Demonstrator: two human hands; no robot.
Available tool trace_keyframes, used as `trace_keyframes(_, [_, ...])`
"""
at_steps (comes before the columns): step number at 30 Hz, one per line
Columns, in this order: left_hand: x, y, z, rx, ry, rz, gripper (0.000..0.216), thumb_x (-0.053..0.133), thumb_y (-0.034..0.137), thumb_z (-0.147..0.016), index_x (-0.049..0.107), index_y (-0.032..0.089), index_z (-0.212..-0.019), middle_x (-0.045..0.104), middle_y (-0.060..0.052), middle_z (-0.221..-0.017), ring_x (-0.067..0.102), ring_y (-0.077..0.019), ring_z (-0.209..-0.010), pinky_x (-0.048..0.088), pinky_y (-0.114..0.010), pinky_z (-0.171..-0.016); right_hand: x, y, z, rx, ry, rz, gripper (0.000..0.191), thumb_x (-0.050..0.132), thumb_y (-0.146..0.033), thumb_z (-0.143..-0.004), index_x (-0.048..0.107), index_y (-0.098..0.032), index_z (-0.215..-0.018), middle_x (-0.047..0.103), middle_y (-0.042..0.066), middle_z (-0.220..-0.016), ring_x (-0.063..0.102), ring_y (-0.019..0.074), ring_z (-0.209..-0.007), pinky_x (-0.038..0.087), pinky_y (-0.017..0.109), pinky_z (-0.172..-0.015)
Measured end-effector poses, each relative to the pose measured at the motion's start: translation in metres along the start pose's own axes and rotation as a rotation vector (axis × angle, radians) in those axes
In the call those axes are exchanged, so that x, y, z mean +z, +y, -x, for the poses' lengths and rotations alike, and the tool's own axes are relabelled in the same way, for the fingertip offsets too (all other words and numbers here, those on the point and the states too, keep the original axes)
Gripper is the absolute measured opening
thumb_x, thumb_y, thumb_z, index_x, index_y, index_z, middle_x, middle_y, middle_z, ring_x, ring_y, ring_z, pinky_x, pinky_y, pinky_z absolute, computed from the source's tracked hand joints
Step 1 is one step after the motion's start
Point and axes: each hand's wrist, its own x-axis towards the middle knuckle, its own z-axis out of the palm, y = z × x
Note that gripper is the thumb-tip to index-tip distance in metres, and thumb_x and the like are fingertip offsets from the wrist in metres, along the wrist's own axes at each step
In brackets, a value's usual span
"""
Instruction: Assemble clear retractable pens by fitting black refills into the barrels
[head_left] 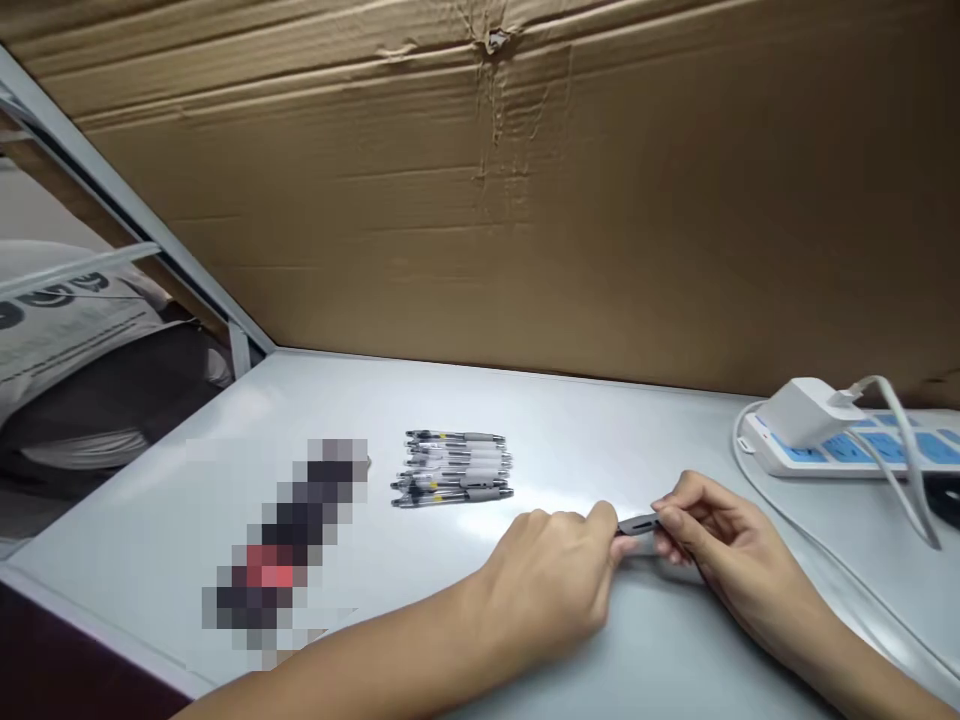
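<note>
Between my two hands is a pen [638,524], with only its dark grey middle part showing. My left hand [551,565] is closed around one end, knuckles up, and hides that end. The thumb and fingers of my right hand [709,535] pinch the other end. Left of my hands, several clear-barrelled pens with grey grips [454,468] lie side by side in a stack of rows on the white table [600,420].
A blurred-out dark and red object [289,540] lies on the left of the table. At the right are a white power strip [784,455], a white charger [810,410] and a white cable [795,535]. Cardboard [480,250] stands along the back, and a metal frame [150,215] at the left.
</note>
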Motion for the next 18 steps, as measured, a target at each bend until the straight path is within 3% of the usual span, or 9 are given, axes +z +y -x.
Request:
trace_keyframes(6, [-0.012, -0.006, 0.001, -0.029, -0.101, 0.081, 0.039, 0.028, 0.038, -0.108, 0.062, 0.019, -0.112, 0.076, -0.011, -0.088, 0.072, -0.0287, -0.074, 0.052, -0.037, -0.064, -0.001, -0.002, -0.007, -0.036, -0.033, 0.105, 0.029, 0.078, -0.052, -0.084, 0.071, -0.023, -0.08, 0.069, 0.005, -0.077, 0.066, 0.0191, -0.065, 0.059, 0.03, -0.06])
trace_keyframes(9, [-0.011, -0.009, -0.001, -0.062, -0.121, 0.101, 0.041, 0.028, 0.038, -0.107, 0.062, 0.017, -0.116, 0.076, -0.012, -0.088, 0.073, -0.0293, -0.073, 0.054, -0.039, -0.066, -0.001, -0.004, -0.011, -0.072, -0.053, 0.173, 0.031, 0.074, -0.055, -0.085, 0.073, -0.024, -0.079, 0.075, 0.011, -0.092, 0.073, 0.0263, -0.083, 0.064, 0.035, -0.071])
trace_keyframes(12, [-0.004, -0.007, -0.003, -0.096, -0.112, 0.111, 0.041, 0.028, 0.037, -0.107, 0.062, 0.018, -0.121, 0.077, -0.013, -0.09, 0.074, -0.0306, -0.075, 0.056, -0.041, -0.067, -0.005, 0.0, -0.013, -0.053, -0.041, 0.265, 0.031, 0.076, -0.055, -0.083, 0.078, -0.026, -0.093, 0.077, 0.013, -0.102, 0.074, 0.0319, -0.097, 0.065, 0.038, -0.079])
trace_keyframes(14, [0.001, -0.005, -0.003, -0.115, -0.121, 0.11, 0.04, 0.03, 0.036, -0.107, 0.062, 0.018, -0.121, 0.077, -0.014, -0.092, 0.075, -0.0319, -0.078, 0.057, -0.042, -0.068, -0.005, 0.003, -0.011, -0.043, 0.003, 0.281, 0.034, 0.075, -0.056, -0.083, 0.077, -0.026, -0.098, 0.076, 0.012, -0.1, 0.074, 0.0284, -0.083, 0.065, 0.037, -0.071])
trace_keyframes(18, [0.006, -0.002, -0.002, -0.103, -0.1, 0.086, 0.037, 0.031, 0.032, -0.108, 0.062, 0.016, -0.12, 0.076, -0.016, -0.094, 0.075, -0.0324, -0.082, 0.058, -0.042, -0.07, 0.008, 0.0, -0.006, -0.037, 0.096, 0.266, 0.035, 0.072, -0.058, -0.086, 0.073, -0.023, -0.086, 0.07, 0.006, -0.082, 0.064, 0.0193, -0.062, 0.06, 0.034, -0.063])
